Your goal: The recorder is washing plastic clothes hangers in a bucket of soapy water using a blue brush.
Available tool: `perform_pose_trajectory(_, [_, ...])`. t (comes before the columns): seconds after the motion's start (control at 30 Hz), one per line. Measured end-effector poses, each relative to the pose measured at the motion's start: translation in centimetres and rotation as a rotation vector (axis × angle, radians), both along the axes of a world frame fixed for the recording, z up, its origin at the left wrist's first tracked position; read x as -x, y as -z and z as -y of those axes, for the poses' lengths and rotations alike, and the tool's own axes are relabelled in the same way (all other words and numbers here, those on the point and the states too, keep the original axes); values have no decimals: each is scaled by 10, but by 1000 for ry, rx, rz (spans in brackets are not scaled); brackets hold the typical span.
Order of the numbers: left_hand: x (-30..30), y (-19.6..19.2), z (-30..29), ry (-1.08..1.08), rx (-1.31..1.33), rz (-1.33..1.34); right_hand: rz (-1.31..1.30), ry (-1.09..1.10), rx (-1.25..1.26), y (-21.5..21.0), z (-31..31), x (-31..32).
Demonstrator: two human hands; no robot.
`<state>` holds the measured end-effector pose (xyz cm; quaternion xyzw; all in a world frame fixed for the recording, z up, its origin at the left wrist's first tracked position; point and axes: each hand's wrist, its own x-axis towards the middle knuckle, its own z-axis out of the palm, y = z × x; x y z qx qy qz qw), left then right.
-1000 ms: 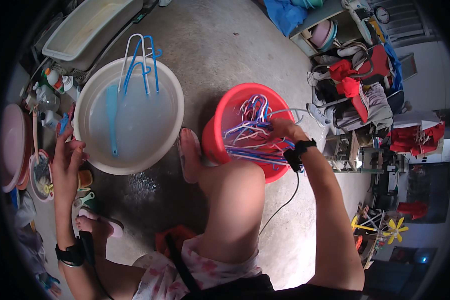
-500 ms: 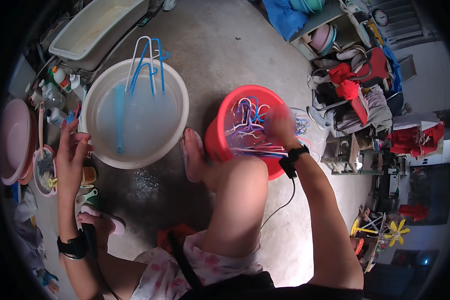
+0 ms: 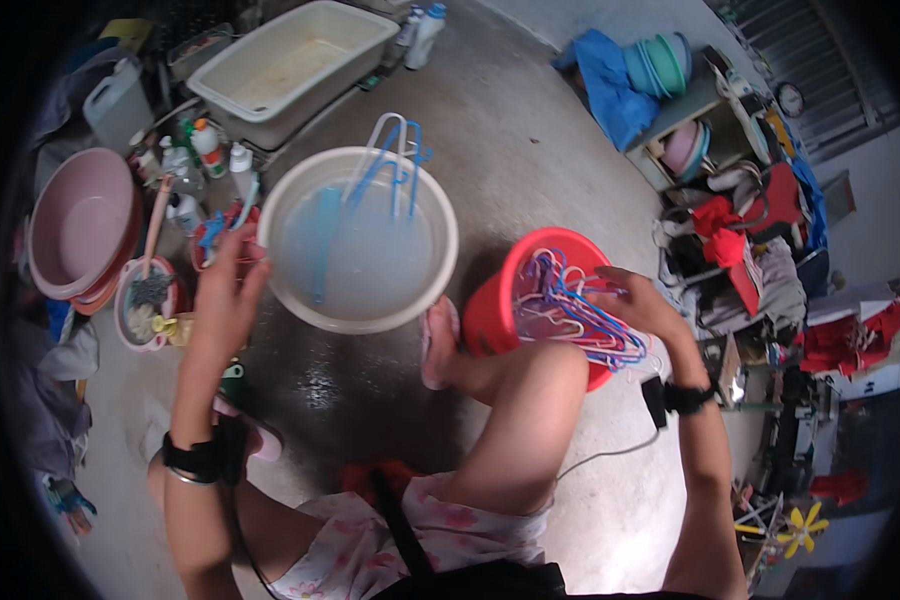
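Observation:
My left hand (image 3: 232,285) hovers by the left rim of a large cream basin (image 3: 447,245), its fingers loosely bent and apart, with nothing in them. In the basin's cloudy water stand white and blue hangers (image 3: 398,165), their ends sticking out above the rim; a flat light-blue strip (image 3: 327,240) lies in the water. My right hand (image 3: 645,302) is at the right rim of a red bucket (image 3: 488,315), fingers spread beside a heap of purple, blue, white and pink hangers (image 3: 575,305). Whether its fingertips touch the hangers is hard to see.
Bottles (image 3: 207,145) and pink basins (image 3: 82,225) crowd the left side, near a small pink tub (image 3: 130,335) with a brush. A long pale tub (image 3: 370,40) is at the back left. Shoes, clothes and a red chair (image 3: 745,275) pile up at right.
My right hand has moved from inside the red bucket to its right rim, and the hangers now lean to the right. The whole view has shifted; my left hand stays by the basin.

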<state>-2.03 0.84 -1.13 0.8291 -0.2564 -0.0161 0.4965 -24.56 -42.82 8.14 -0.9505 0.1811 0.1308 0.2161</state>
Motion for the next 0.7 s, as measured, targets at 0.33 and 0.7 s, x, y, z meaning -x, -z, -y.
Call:
perform_pose_trajectory(0.33, [9, -1, -21, 34, -213, 253, 145, -384, -440, 21, -205, -135])
perform_pose_trajectory(0.7, [18, -22, -49, -40, -323, 167, -286, -334, -416, 220, -253, -259])
